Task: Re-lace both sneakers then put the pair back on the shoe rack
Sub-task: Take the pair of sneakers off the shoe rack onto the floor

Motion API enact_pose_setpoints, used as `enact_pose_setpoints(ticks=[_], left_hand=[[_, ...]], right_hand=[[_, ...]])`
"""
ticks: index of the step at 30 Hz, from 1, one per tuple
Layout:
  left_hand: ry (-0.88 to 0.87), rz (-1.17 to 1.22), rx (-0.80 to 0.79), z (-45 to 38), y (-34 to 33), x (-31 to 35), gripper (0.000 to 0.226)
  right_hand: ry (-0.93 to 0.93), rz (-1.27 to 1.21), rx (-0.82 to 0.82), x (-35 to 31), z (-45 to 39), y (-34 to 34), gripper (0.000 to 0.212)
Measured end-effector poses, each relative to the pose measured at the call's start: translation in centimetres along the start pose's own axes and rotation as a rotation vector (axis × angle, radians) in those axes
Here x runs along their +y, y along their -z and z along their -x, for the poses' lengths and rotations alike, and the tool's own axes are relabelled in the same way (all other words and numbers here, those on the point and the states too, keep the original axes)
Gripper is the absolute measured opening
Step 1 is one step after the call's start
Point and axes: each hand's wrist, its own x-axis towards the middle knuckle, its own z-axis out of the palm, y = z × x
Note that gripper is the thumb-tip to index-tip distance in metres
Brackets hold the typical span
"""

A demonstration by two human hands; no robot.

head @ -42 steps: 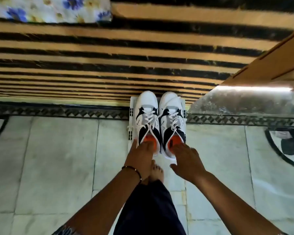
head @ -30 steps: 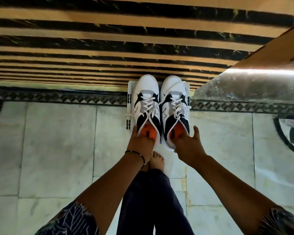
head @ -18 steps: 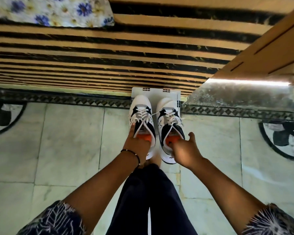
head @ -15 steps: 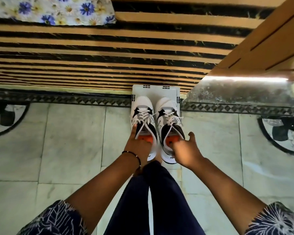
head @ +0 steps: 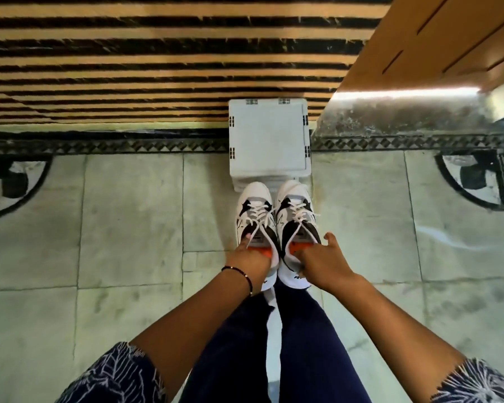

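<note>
Two laced sneakers sit side by side just at 6 o'clock of the white rack [head: 267, 141], toes toward it, over pale floor tiles [head: 128, 213]. Left hand [head: 249, 261] grips the left sneaker [head: 255, 216] with fingers inside its orange collar. Right hand [head: 322, 261] grips the right sneaker [head: 297, 213] likewise, thumb raised toward 12.
</note>
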Motion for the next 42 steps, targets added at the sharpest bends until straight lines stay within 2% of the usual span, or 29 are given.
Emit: enact_pose_setpoints(ticks=[9, 13, 16, 21, 23, 25, 28, 30, 32, 34, 38, 40, 42], left_hand=[[-0.013, 0.156, -0.142, -2.2, -7.5, 1.6, 0.042], [-0.018, 0.186, -0.097, -7.4, -12.1, 0.9, 0.041], [-0.002, 0.194, -0.012, -14.1, -16.1, -0.8, 0.040], [-0.024, 0.271, 0.086, -26.1, -25.6, -4.9, 0.034], [-0.055, 0.204, 0.149, -29.8, -29.8, -6.1, 0.041], [-0.067, 0.113, 0.098, -31.9, -32.4, -6.5, 0.052], [-0.202, 0.064, 0.133, -34.1, -34.6, -6.9, 0.059], [-0.307, 0.063, 0.230, -35.0, -35.4, -7.3, 0.065], [-0.419, -0.002, 0.338, -35.6, -36.5, -8.1, 0.045], [-0.456, -0.101, 0.343, -36.0, -37.1, -8.6, 0.031], [-0.467, -0.147, 0.299, -37.2, -37.4, -9.1, 0.028], [-0.456, -0.156, 0.381, -37.7, -37.6, -9.3, 0.034], [-0.455, -0.139, 0.408, -37.3, -36.9, -9.4, 0.030]], right_hand=[[0.036, -0.021, -0.108, -0.6, 0.2, -7.8, 0.036], [0.051, -0.053, -0.097, 1.1, -3.1, -12.0, 0.040], [0.081, -0.024, -0.038, 3.7, -8.9, -17.3, 0.044], [0.127, 0.088, -0.038, 7.7, -19.3, -26.3, 0.039], [0.164, 0.148, -0.042, 8.6, -21.9, -29.5, 0.038], [0.227, 0.145, 0.021, 9.0, -23.8, -32.8, 0.033], [0.375, 0.076, 0.120, 9.4, -26.0, -37.0, 0.027], [0.473, 0.048, 0.179, 10.0, -27.0, -38.3, 0.019], [0.544, 0.036, 0.138, 10.7, -27.4, -38.8, 0.022], [0.594, 0.072, 0.116, 11.4, -27.7, -38.8, 0.019], [0.606, 0.101, -0.011, 11.9, -28.5, -37.8, 0.021], [0.602, 0.104, 0.041, 12.1, -28.9, -38.0, 0.021], [0.562, 0.109, 0.102, 12.0, -28.9, -37.8, 0.019]])
